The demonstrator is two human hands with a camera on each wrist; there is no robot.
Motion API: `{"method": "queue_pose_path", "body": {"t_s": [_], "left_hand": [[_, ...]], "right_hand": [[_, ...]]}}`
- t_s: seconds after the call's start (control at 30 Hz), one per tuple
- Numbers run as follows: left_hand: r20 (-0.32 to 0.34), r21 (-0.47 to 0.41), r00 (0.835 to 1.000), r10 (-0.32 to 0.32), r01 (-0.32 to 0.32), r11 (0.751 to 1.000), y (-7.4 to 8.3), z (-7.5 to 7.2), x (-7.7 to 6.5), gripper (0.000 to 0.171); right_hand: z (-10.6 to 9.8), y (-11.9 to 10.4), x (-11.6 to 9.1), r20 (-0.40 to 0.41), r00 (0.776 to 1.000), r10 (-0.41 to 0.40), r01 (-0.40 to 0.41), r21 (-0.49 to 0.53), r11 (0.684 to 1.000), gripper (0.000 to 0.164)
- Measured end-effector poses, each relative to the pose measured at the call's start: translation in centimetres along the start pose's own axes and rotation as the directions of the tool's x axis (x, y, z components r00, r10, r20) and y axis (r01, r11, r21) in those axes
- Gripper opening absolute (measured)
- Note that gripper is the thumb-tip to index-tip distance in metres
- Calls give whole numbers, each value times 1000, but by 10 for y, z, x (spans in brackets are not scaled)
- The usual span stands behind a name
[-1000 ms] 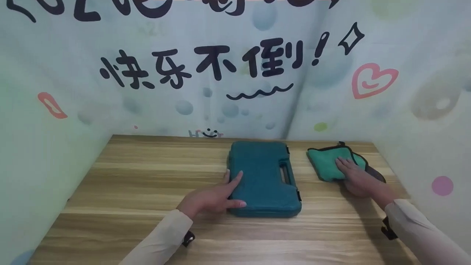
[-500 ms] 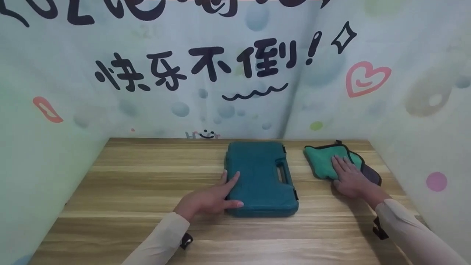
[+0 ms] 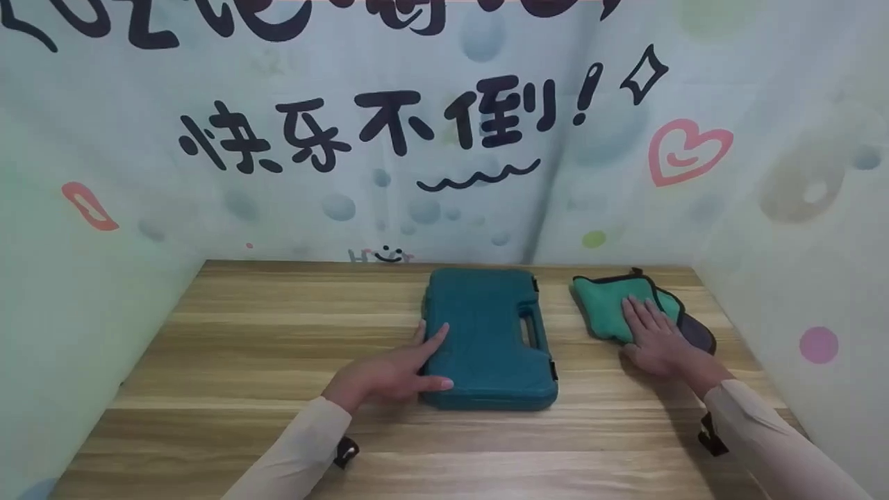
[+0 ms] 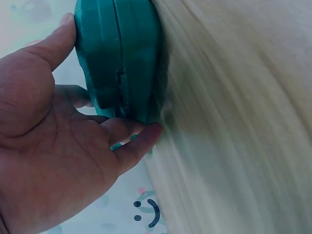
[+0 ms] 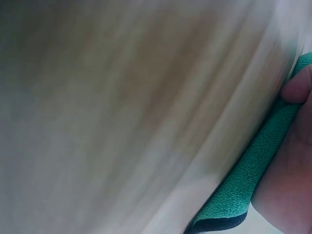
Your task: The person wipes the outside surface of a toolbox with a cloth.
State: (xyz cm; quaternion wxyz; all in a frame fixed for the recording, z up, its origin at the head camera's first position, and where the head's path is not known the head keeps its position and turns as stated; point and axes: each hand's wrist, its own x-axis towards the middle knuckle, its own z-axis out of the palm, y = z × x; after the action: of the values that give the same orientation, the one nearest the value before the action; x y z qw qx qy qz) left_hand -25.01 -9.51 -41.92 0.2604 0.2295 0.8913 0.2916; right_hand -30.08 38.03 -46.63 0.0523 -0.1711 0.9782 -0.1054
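Observation:
A teal plastic carrying case with a handle slot lies flat on the table. My left hand rests on its left edge, thumb and index finger extended over the top. In the left wrist view, other fingers of the left hand touch the case's side near the tabletop. A folded green cloth with black edging lies to the right of the case. Fingers extended, my right hand lies flat on the cloth. In the right wrist view only part of the right hand shows against the terry cloth.
Both things lie on a wood-grain table. A printed fabric backdrop stands along its rear edge, with pale walls at both sides. The case's handle slot faces the cloth, a gap apart from it.
The head view has shifted slightly, so everything sits a little further left. Both hands keep their places on the case and the cloth.

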Motion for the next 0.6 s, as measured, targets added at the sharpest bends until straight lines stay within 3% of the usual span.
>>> {"method": "queue_pose_path", "body": {"t_s": [0.23,0.47,0.6], "left_hand": [[-58,17,998,22,-21,1000,-2,6,-4,91],[-71,-18,996,46,-48,999,0,8,-18,84],[-174,32,983,56,-52,998,-9,-6,-28,69]], "right_hand": [[3,4,6,-5,1000,-5,6,38,999,77],[-9,8,5,59,998,-29,27,44,999,82],[-25,6,-1,79,995,-58,47,133,990,82]]}}
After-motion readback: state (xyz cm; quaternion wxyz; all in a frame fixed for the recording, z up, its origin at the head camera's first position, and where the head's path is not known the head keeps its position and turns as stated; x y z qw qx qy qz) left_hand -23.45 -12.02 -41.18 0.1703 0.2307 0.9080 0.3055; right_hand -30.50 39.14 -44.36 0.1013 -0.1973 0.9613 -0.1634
